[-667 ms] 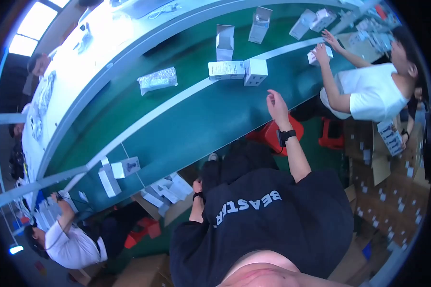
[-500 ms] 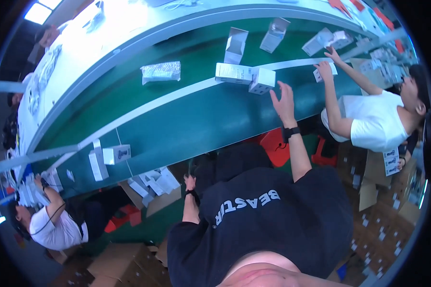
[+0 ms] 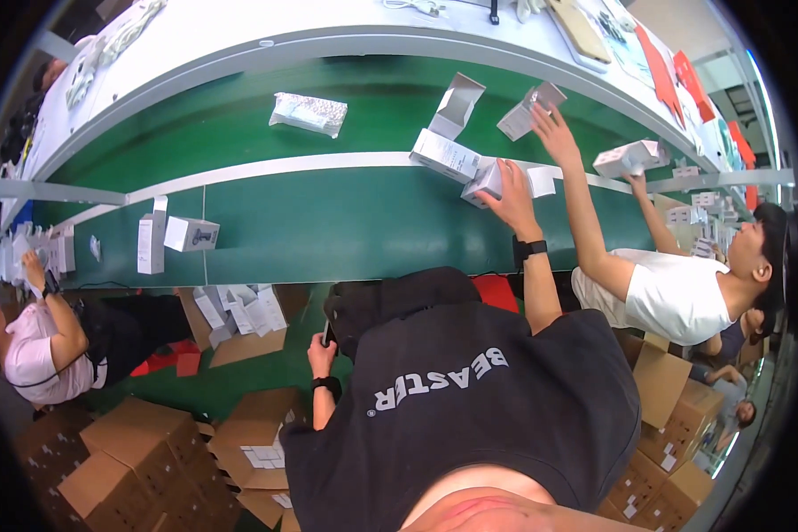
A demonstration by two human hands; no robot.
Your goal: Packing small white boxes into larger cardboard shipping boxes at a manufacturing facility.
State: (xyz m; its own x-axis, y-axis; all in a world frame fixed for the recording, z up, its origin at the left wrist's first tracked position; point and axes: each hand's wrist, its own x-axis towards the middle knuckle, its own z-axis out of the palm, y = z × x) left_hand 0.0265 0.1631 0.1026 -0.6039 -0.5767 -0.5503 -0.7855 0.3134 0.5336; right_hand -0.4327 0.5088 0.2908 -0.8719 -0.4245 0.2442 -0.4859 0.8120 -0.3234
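Bright in here, light fairly even; white shelf nearly washes out, black shirt stays dark. Strip light glares far R. Mid's fairly sharp, edges bowed, corners blk.

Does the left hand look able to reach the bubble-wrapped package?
Probably not from there: the left hand sits low beside the body, with the green work surface between it and the bubble-wrapped package.

The green bench, stacked cartons and white boxes show a packing workshop.
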